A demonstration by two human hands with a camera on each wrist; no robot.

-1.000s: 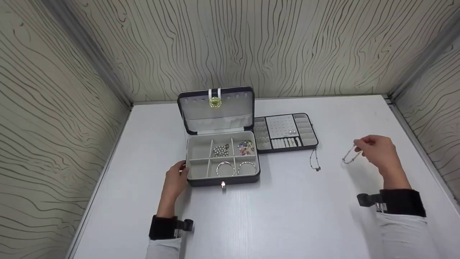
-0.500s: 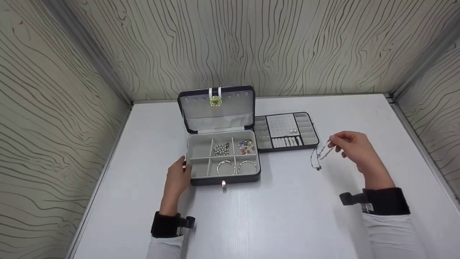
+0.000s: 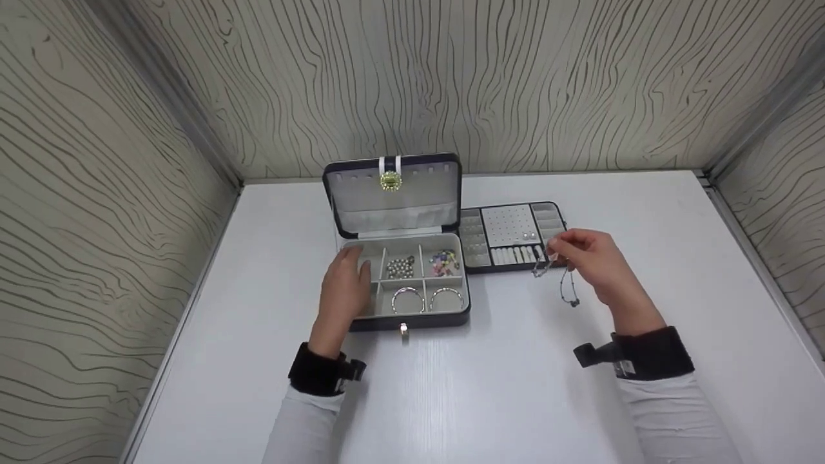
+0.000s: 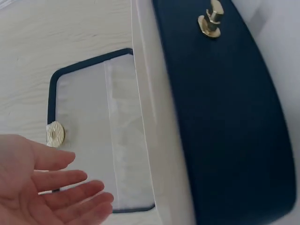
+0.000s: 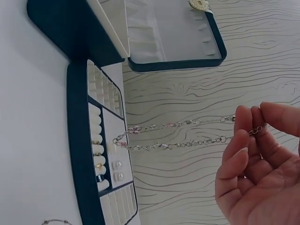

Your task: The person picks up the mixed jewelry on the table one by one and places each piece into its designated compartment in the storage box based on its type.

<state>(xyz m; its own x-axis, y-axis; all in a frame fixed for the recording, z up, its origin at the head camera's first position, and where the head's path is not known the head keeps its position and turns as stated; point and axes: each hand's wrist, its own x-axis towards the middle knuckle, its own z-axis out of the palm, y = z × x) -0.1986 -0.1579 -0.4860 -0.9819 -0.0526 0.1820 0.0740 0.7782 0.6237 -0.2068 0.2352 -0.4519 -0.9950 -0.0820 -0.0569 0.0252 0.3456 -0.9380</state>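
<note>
My right hand (image 3: 593, 261) pinches one end of a silver chain bracelet (image 5: 183, 144) between thumb and fingertips. The bracelet hangs in a loop with small pink beads at its bottom, over the front of the jewelry tray (image 3: 506, 222). My left hand (image 3: 345, 290) is over the left compartments of the jewelry box (image 3: 445, 320), its fingers loosely extended and holding nothing. Pearly beads (image 3: 400, 267), coloured small pieces (image 3: 445, 263) and two round bangles (image 3: 408, 301) lie in the other compartments. A second thin bracelet (image 3: 570, 295) lies beside the tray, near the right hand.
The box's lid (image 3: 394, 220) stands raised at the back, with a gold clasp (image 3: 390, 181) hanging from its top edge. Rings sit in the tray's ring slots and two pearl earrings (image 5: 118, 171) on its pegboard. Wood-patterned walls enclose the white table (image 3: 490, 386).
My right hand has carried the bracelet leftward from the table's right side to the tray. The left hand has moved from the box's left edge to over its left compartments.
</note>
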